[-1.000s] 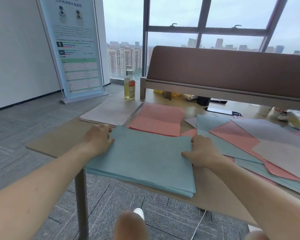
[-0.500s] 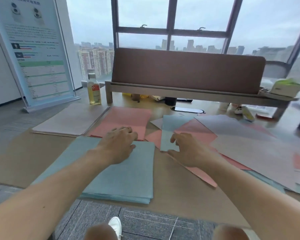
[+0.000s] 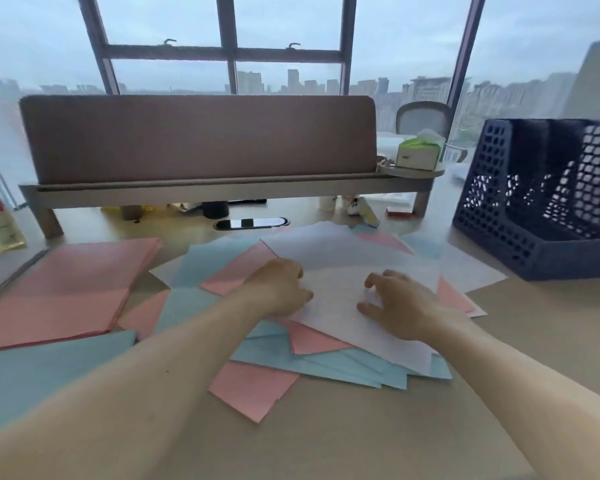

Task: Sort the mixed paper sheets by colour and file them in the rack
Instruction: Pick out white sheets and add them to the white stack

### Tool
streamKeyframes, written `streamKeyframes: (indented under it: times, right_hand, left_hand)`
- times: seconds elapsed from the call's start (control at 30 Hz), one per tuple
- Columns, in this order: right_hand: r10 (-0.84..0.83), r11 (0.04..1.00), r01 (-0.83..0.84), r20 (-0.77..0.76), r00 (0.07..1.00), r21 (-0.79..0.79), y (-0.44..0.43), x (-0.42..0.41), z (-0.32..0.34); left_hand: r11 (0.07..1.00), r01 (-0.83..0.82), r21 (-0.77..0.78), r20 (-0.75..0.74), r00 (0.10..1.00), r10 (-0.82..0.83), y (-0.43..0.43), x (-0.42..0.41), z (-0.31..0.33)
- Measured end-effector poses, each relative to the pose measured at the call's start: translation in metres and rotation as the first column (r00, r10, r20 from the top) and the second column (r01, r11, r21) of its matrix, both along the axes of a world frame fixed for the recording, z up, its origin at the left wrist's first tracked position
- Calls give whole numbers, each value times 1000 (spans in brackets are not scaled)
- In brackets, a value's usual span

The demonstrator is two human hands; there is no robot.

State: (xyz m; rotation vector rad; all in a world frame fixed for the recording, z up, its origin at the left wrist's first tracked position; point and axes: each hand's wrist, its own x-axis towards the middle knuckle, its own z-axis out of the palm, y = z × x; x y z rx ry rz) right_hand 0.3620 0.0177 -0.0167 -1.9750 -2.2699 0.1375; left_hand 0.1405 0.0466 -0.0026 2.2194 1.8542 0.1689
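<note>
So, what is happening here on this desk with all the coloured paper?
A person is sorting paper by colour. The left hand and the right hand touch the pale top sheet of the mixed pile. A pink stack and a blue stack already lie sorted at the left. The dark rack at the right shows no paper yet.

A loose heap of pink, blue and white paper sheets (image 3: 361, 370) lay fanned and overlapping at the middle of the counter (image 3: 326, 445), with corners pointing every way. A large white sheet (image 3: 347, 261) lay skewed on top of it. One pink sheet (image 3: 253, 389) jutted out from under the heap toward the front edge. To the left sat a squared stack of pink sheets (image 3: 66, 289). Just beside it, nearer the front, was a stack of blue sheets (image 3: 32, 375). A dark blue perforated plastic file rack (image 3: 520, 216) with upright dividers stood at the far right, apart from the heap.
</note>
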Motion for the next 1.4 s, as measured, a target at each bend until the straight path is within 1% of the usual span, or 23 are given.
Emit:
streamKeyframes:
  times: [0.07, 0.13, 0.23, 0.3, 0.4, 0.43, 0.53, 0.57, 0.6, 0.7, 0.73, 0.8, 0.87, 0.9, 0.93, 0.97, 1.0, 1.03, 1.07, 1.17, 1.23, 1.3, 1.4]
  right_hand:
    - [37, 999, -37, 18, 999, 3, 4, 8, -9]
    - [59, 998, -59, 5, 998, 37, 6, 13, -14]
    - [68, 993, -66, -18, 998, 100, 5, 18, -25]
    - [69, 987, -61, -54, 996, 150, 3, 19, -34]
    - [59, 977, -35, -108, 992, 211, -1, 22, -45]
    - [58, 976, -30, -124, 991, 216, -1, 22, -46]
    - [72, 979, -39, -161, 984, 200, -1, 25, -47]
    - [77, 980, -44, -168, 983, 194, -1, 26, -46]
    - [79, 982, -46, -175, 981, 184, -2, 27, -45]
    - [90, 987, -54, -249, 964, 148, -3, 29, -40]
    - [89, 989, -48, -295, 951, 142, -4, 30, -38]
    - [63, 985, 7, -399, 915, 172, -4, 31, -37]
    - [-27, 969, 152, -529, 848, 195, -1, 32, -34]
    - [-90, 954, 248, -626, 775, 170, 1, 32, -30]
    - [-144, 938, 329, -740, 657, 110, 3, 32, -23]
    - [-169, 927, 373, -851, 498, 34, 5, 31, -14]
    - [-151, 929, 369, -935, 321, -24, 7, 29, -5]
    - [-114, 940, 337, -977, 181, -48, 8, 26, 5]
    - [-76, 950, 310, -990, 118, -36, 9, 22, 13]
    - [44, 961, 263, -988, 146, 81, 13, 7, 24]
    - [105, 968, 214, -984, 141, 134, 13, -5, 25]
    - [137, 965, 204, -981, 138, 163, 11, -11, 26]
    - [164, 962, 199, -978, 130, 188, 8, -17, 24]
  left_hand:
    - [998, -62, -15, -71, 996, 61, 13, 20, -2]
    - [988, -143, -58, -43, 989, 140, 24, 30, -1]
    - [942, -251, -222, 152, 946, 288, 38, 35, 5]
    - [917, -284, -279, 244, 903, 354, 43, 36, 8]
    - [922, -235, -306, 250, 915, 317, 43, 40, 11]
    - [924, -202, -326, 285, 911, 299, 43, 41, 10]
    - [926, -164, -341, 491, 809, 324, 45, 42, 9]
    - [927, -155, -341, 537, 777, 327, 44, 43, 10]
    - [934, -141, -329, 551, 775, 311, 42, 44, 11]
    - [981, -65, -185, 406, 904, 137, 32, 44, 17]
    - [990, -28, -139, 375, 924, 79, 30, 43, 17]
    - [999, 15, -29, 383, 924, -3, 26, 37, 19]
    - [991, 14, 129, 452, 889, -72, 20, 29, 24]
    - [982, -13, 189, 542, 835, -93, 15, 25, 25]
    - [974, -54, 222, 647, 755, -106, 9, 21, 27]
    - [969, -97, 226, 747, 656, -109, 3, 16, 27]
    - [969, -130, 212, 827, 553, -107, -2, 12, 26]
    - [969, -155, 195, 876, 472, -101, -6, 8, 24]
    - [968, -177, 178, 904, 419, -90, -9, 5, 21]
    - [962, -246, 121, 918, 395, -14, -15, -2, 13]
    - [949, -295, 108, 924, 382, 13, -17, -5, 12]
    - [924, -355, 141, 932, 362, -3, -17, -11, 18]
    - [904, -364, 224, 926, 370, -80, -14, -16, 27]
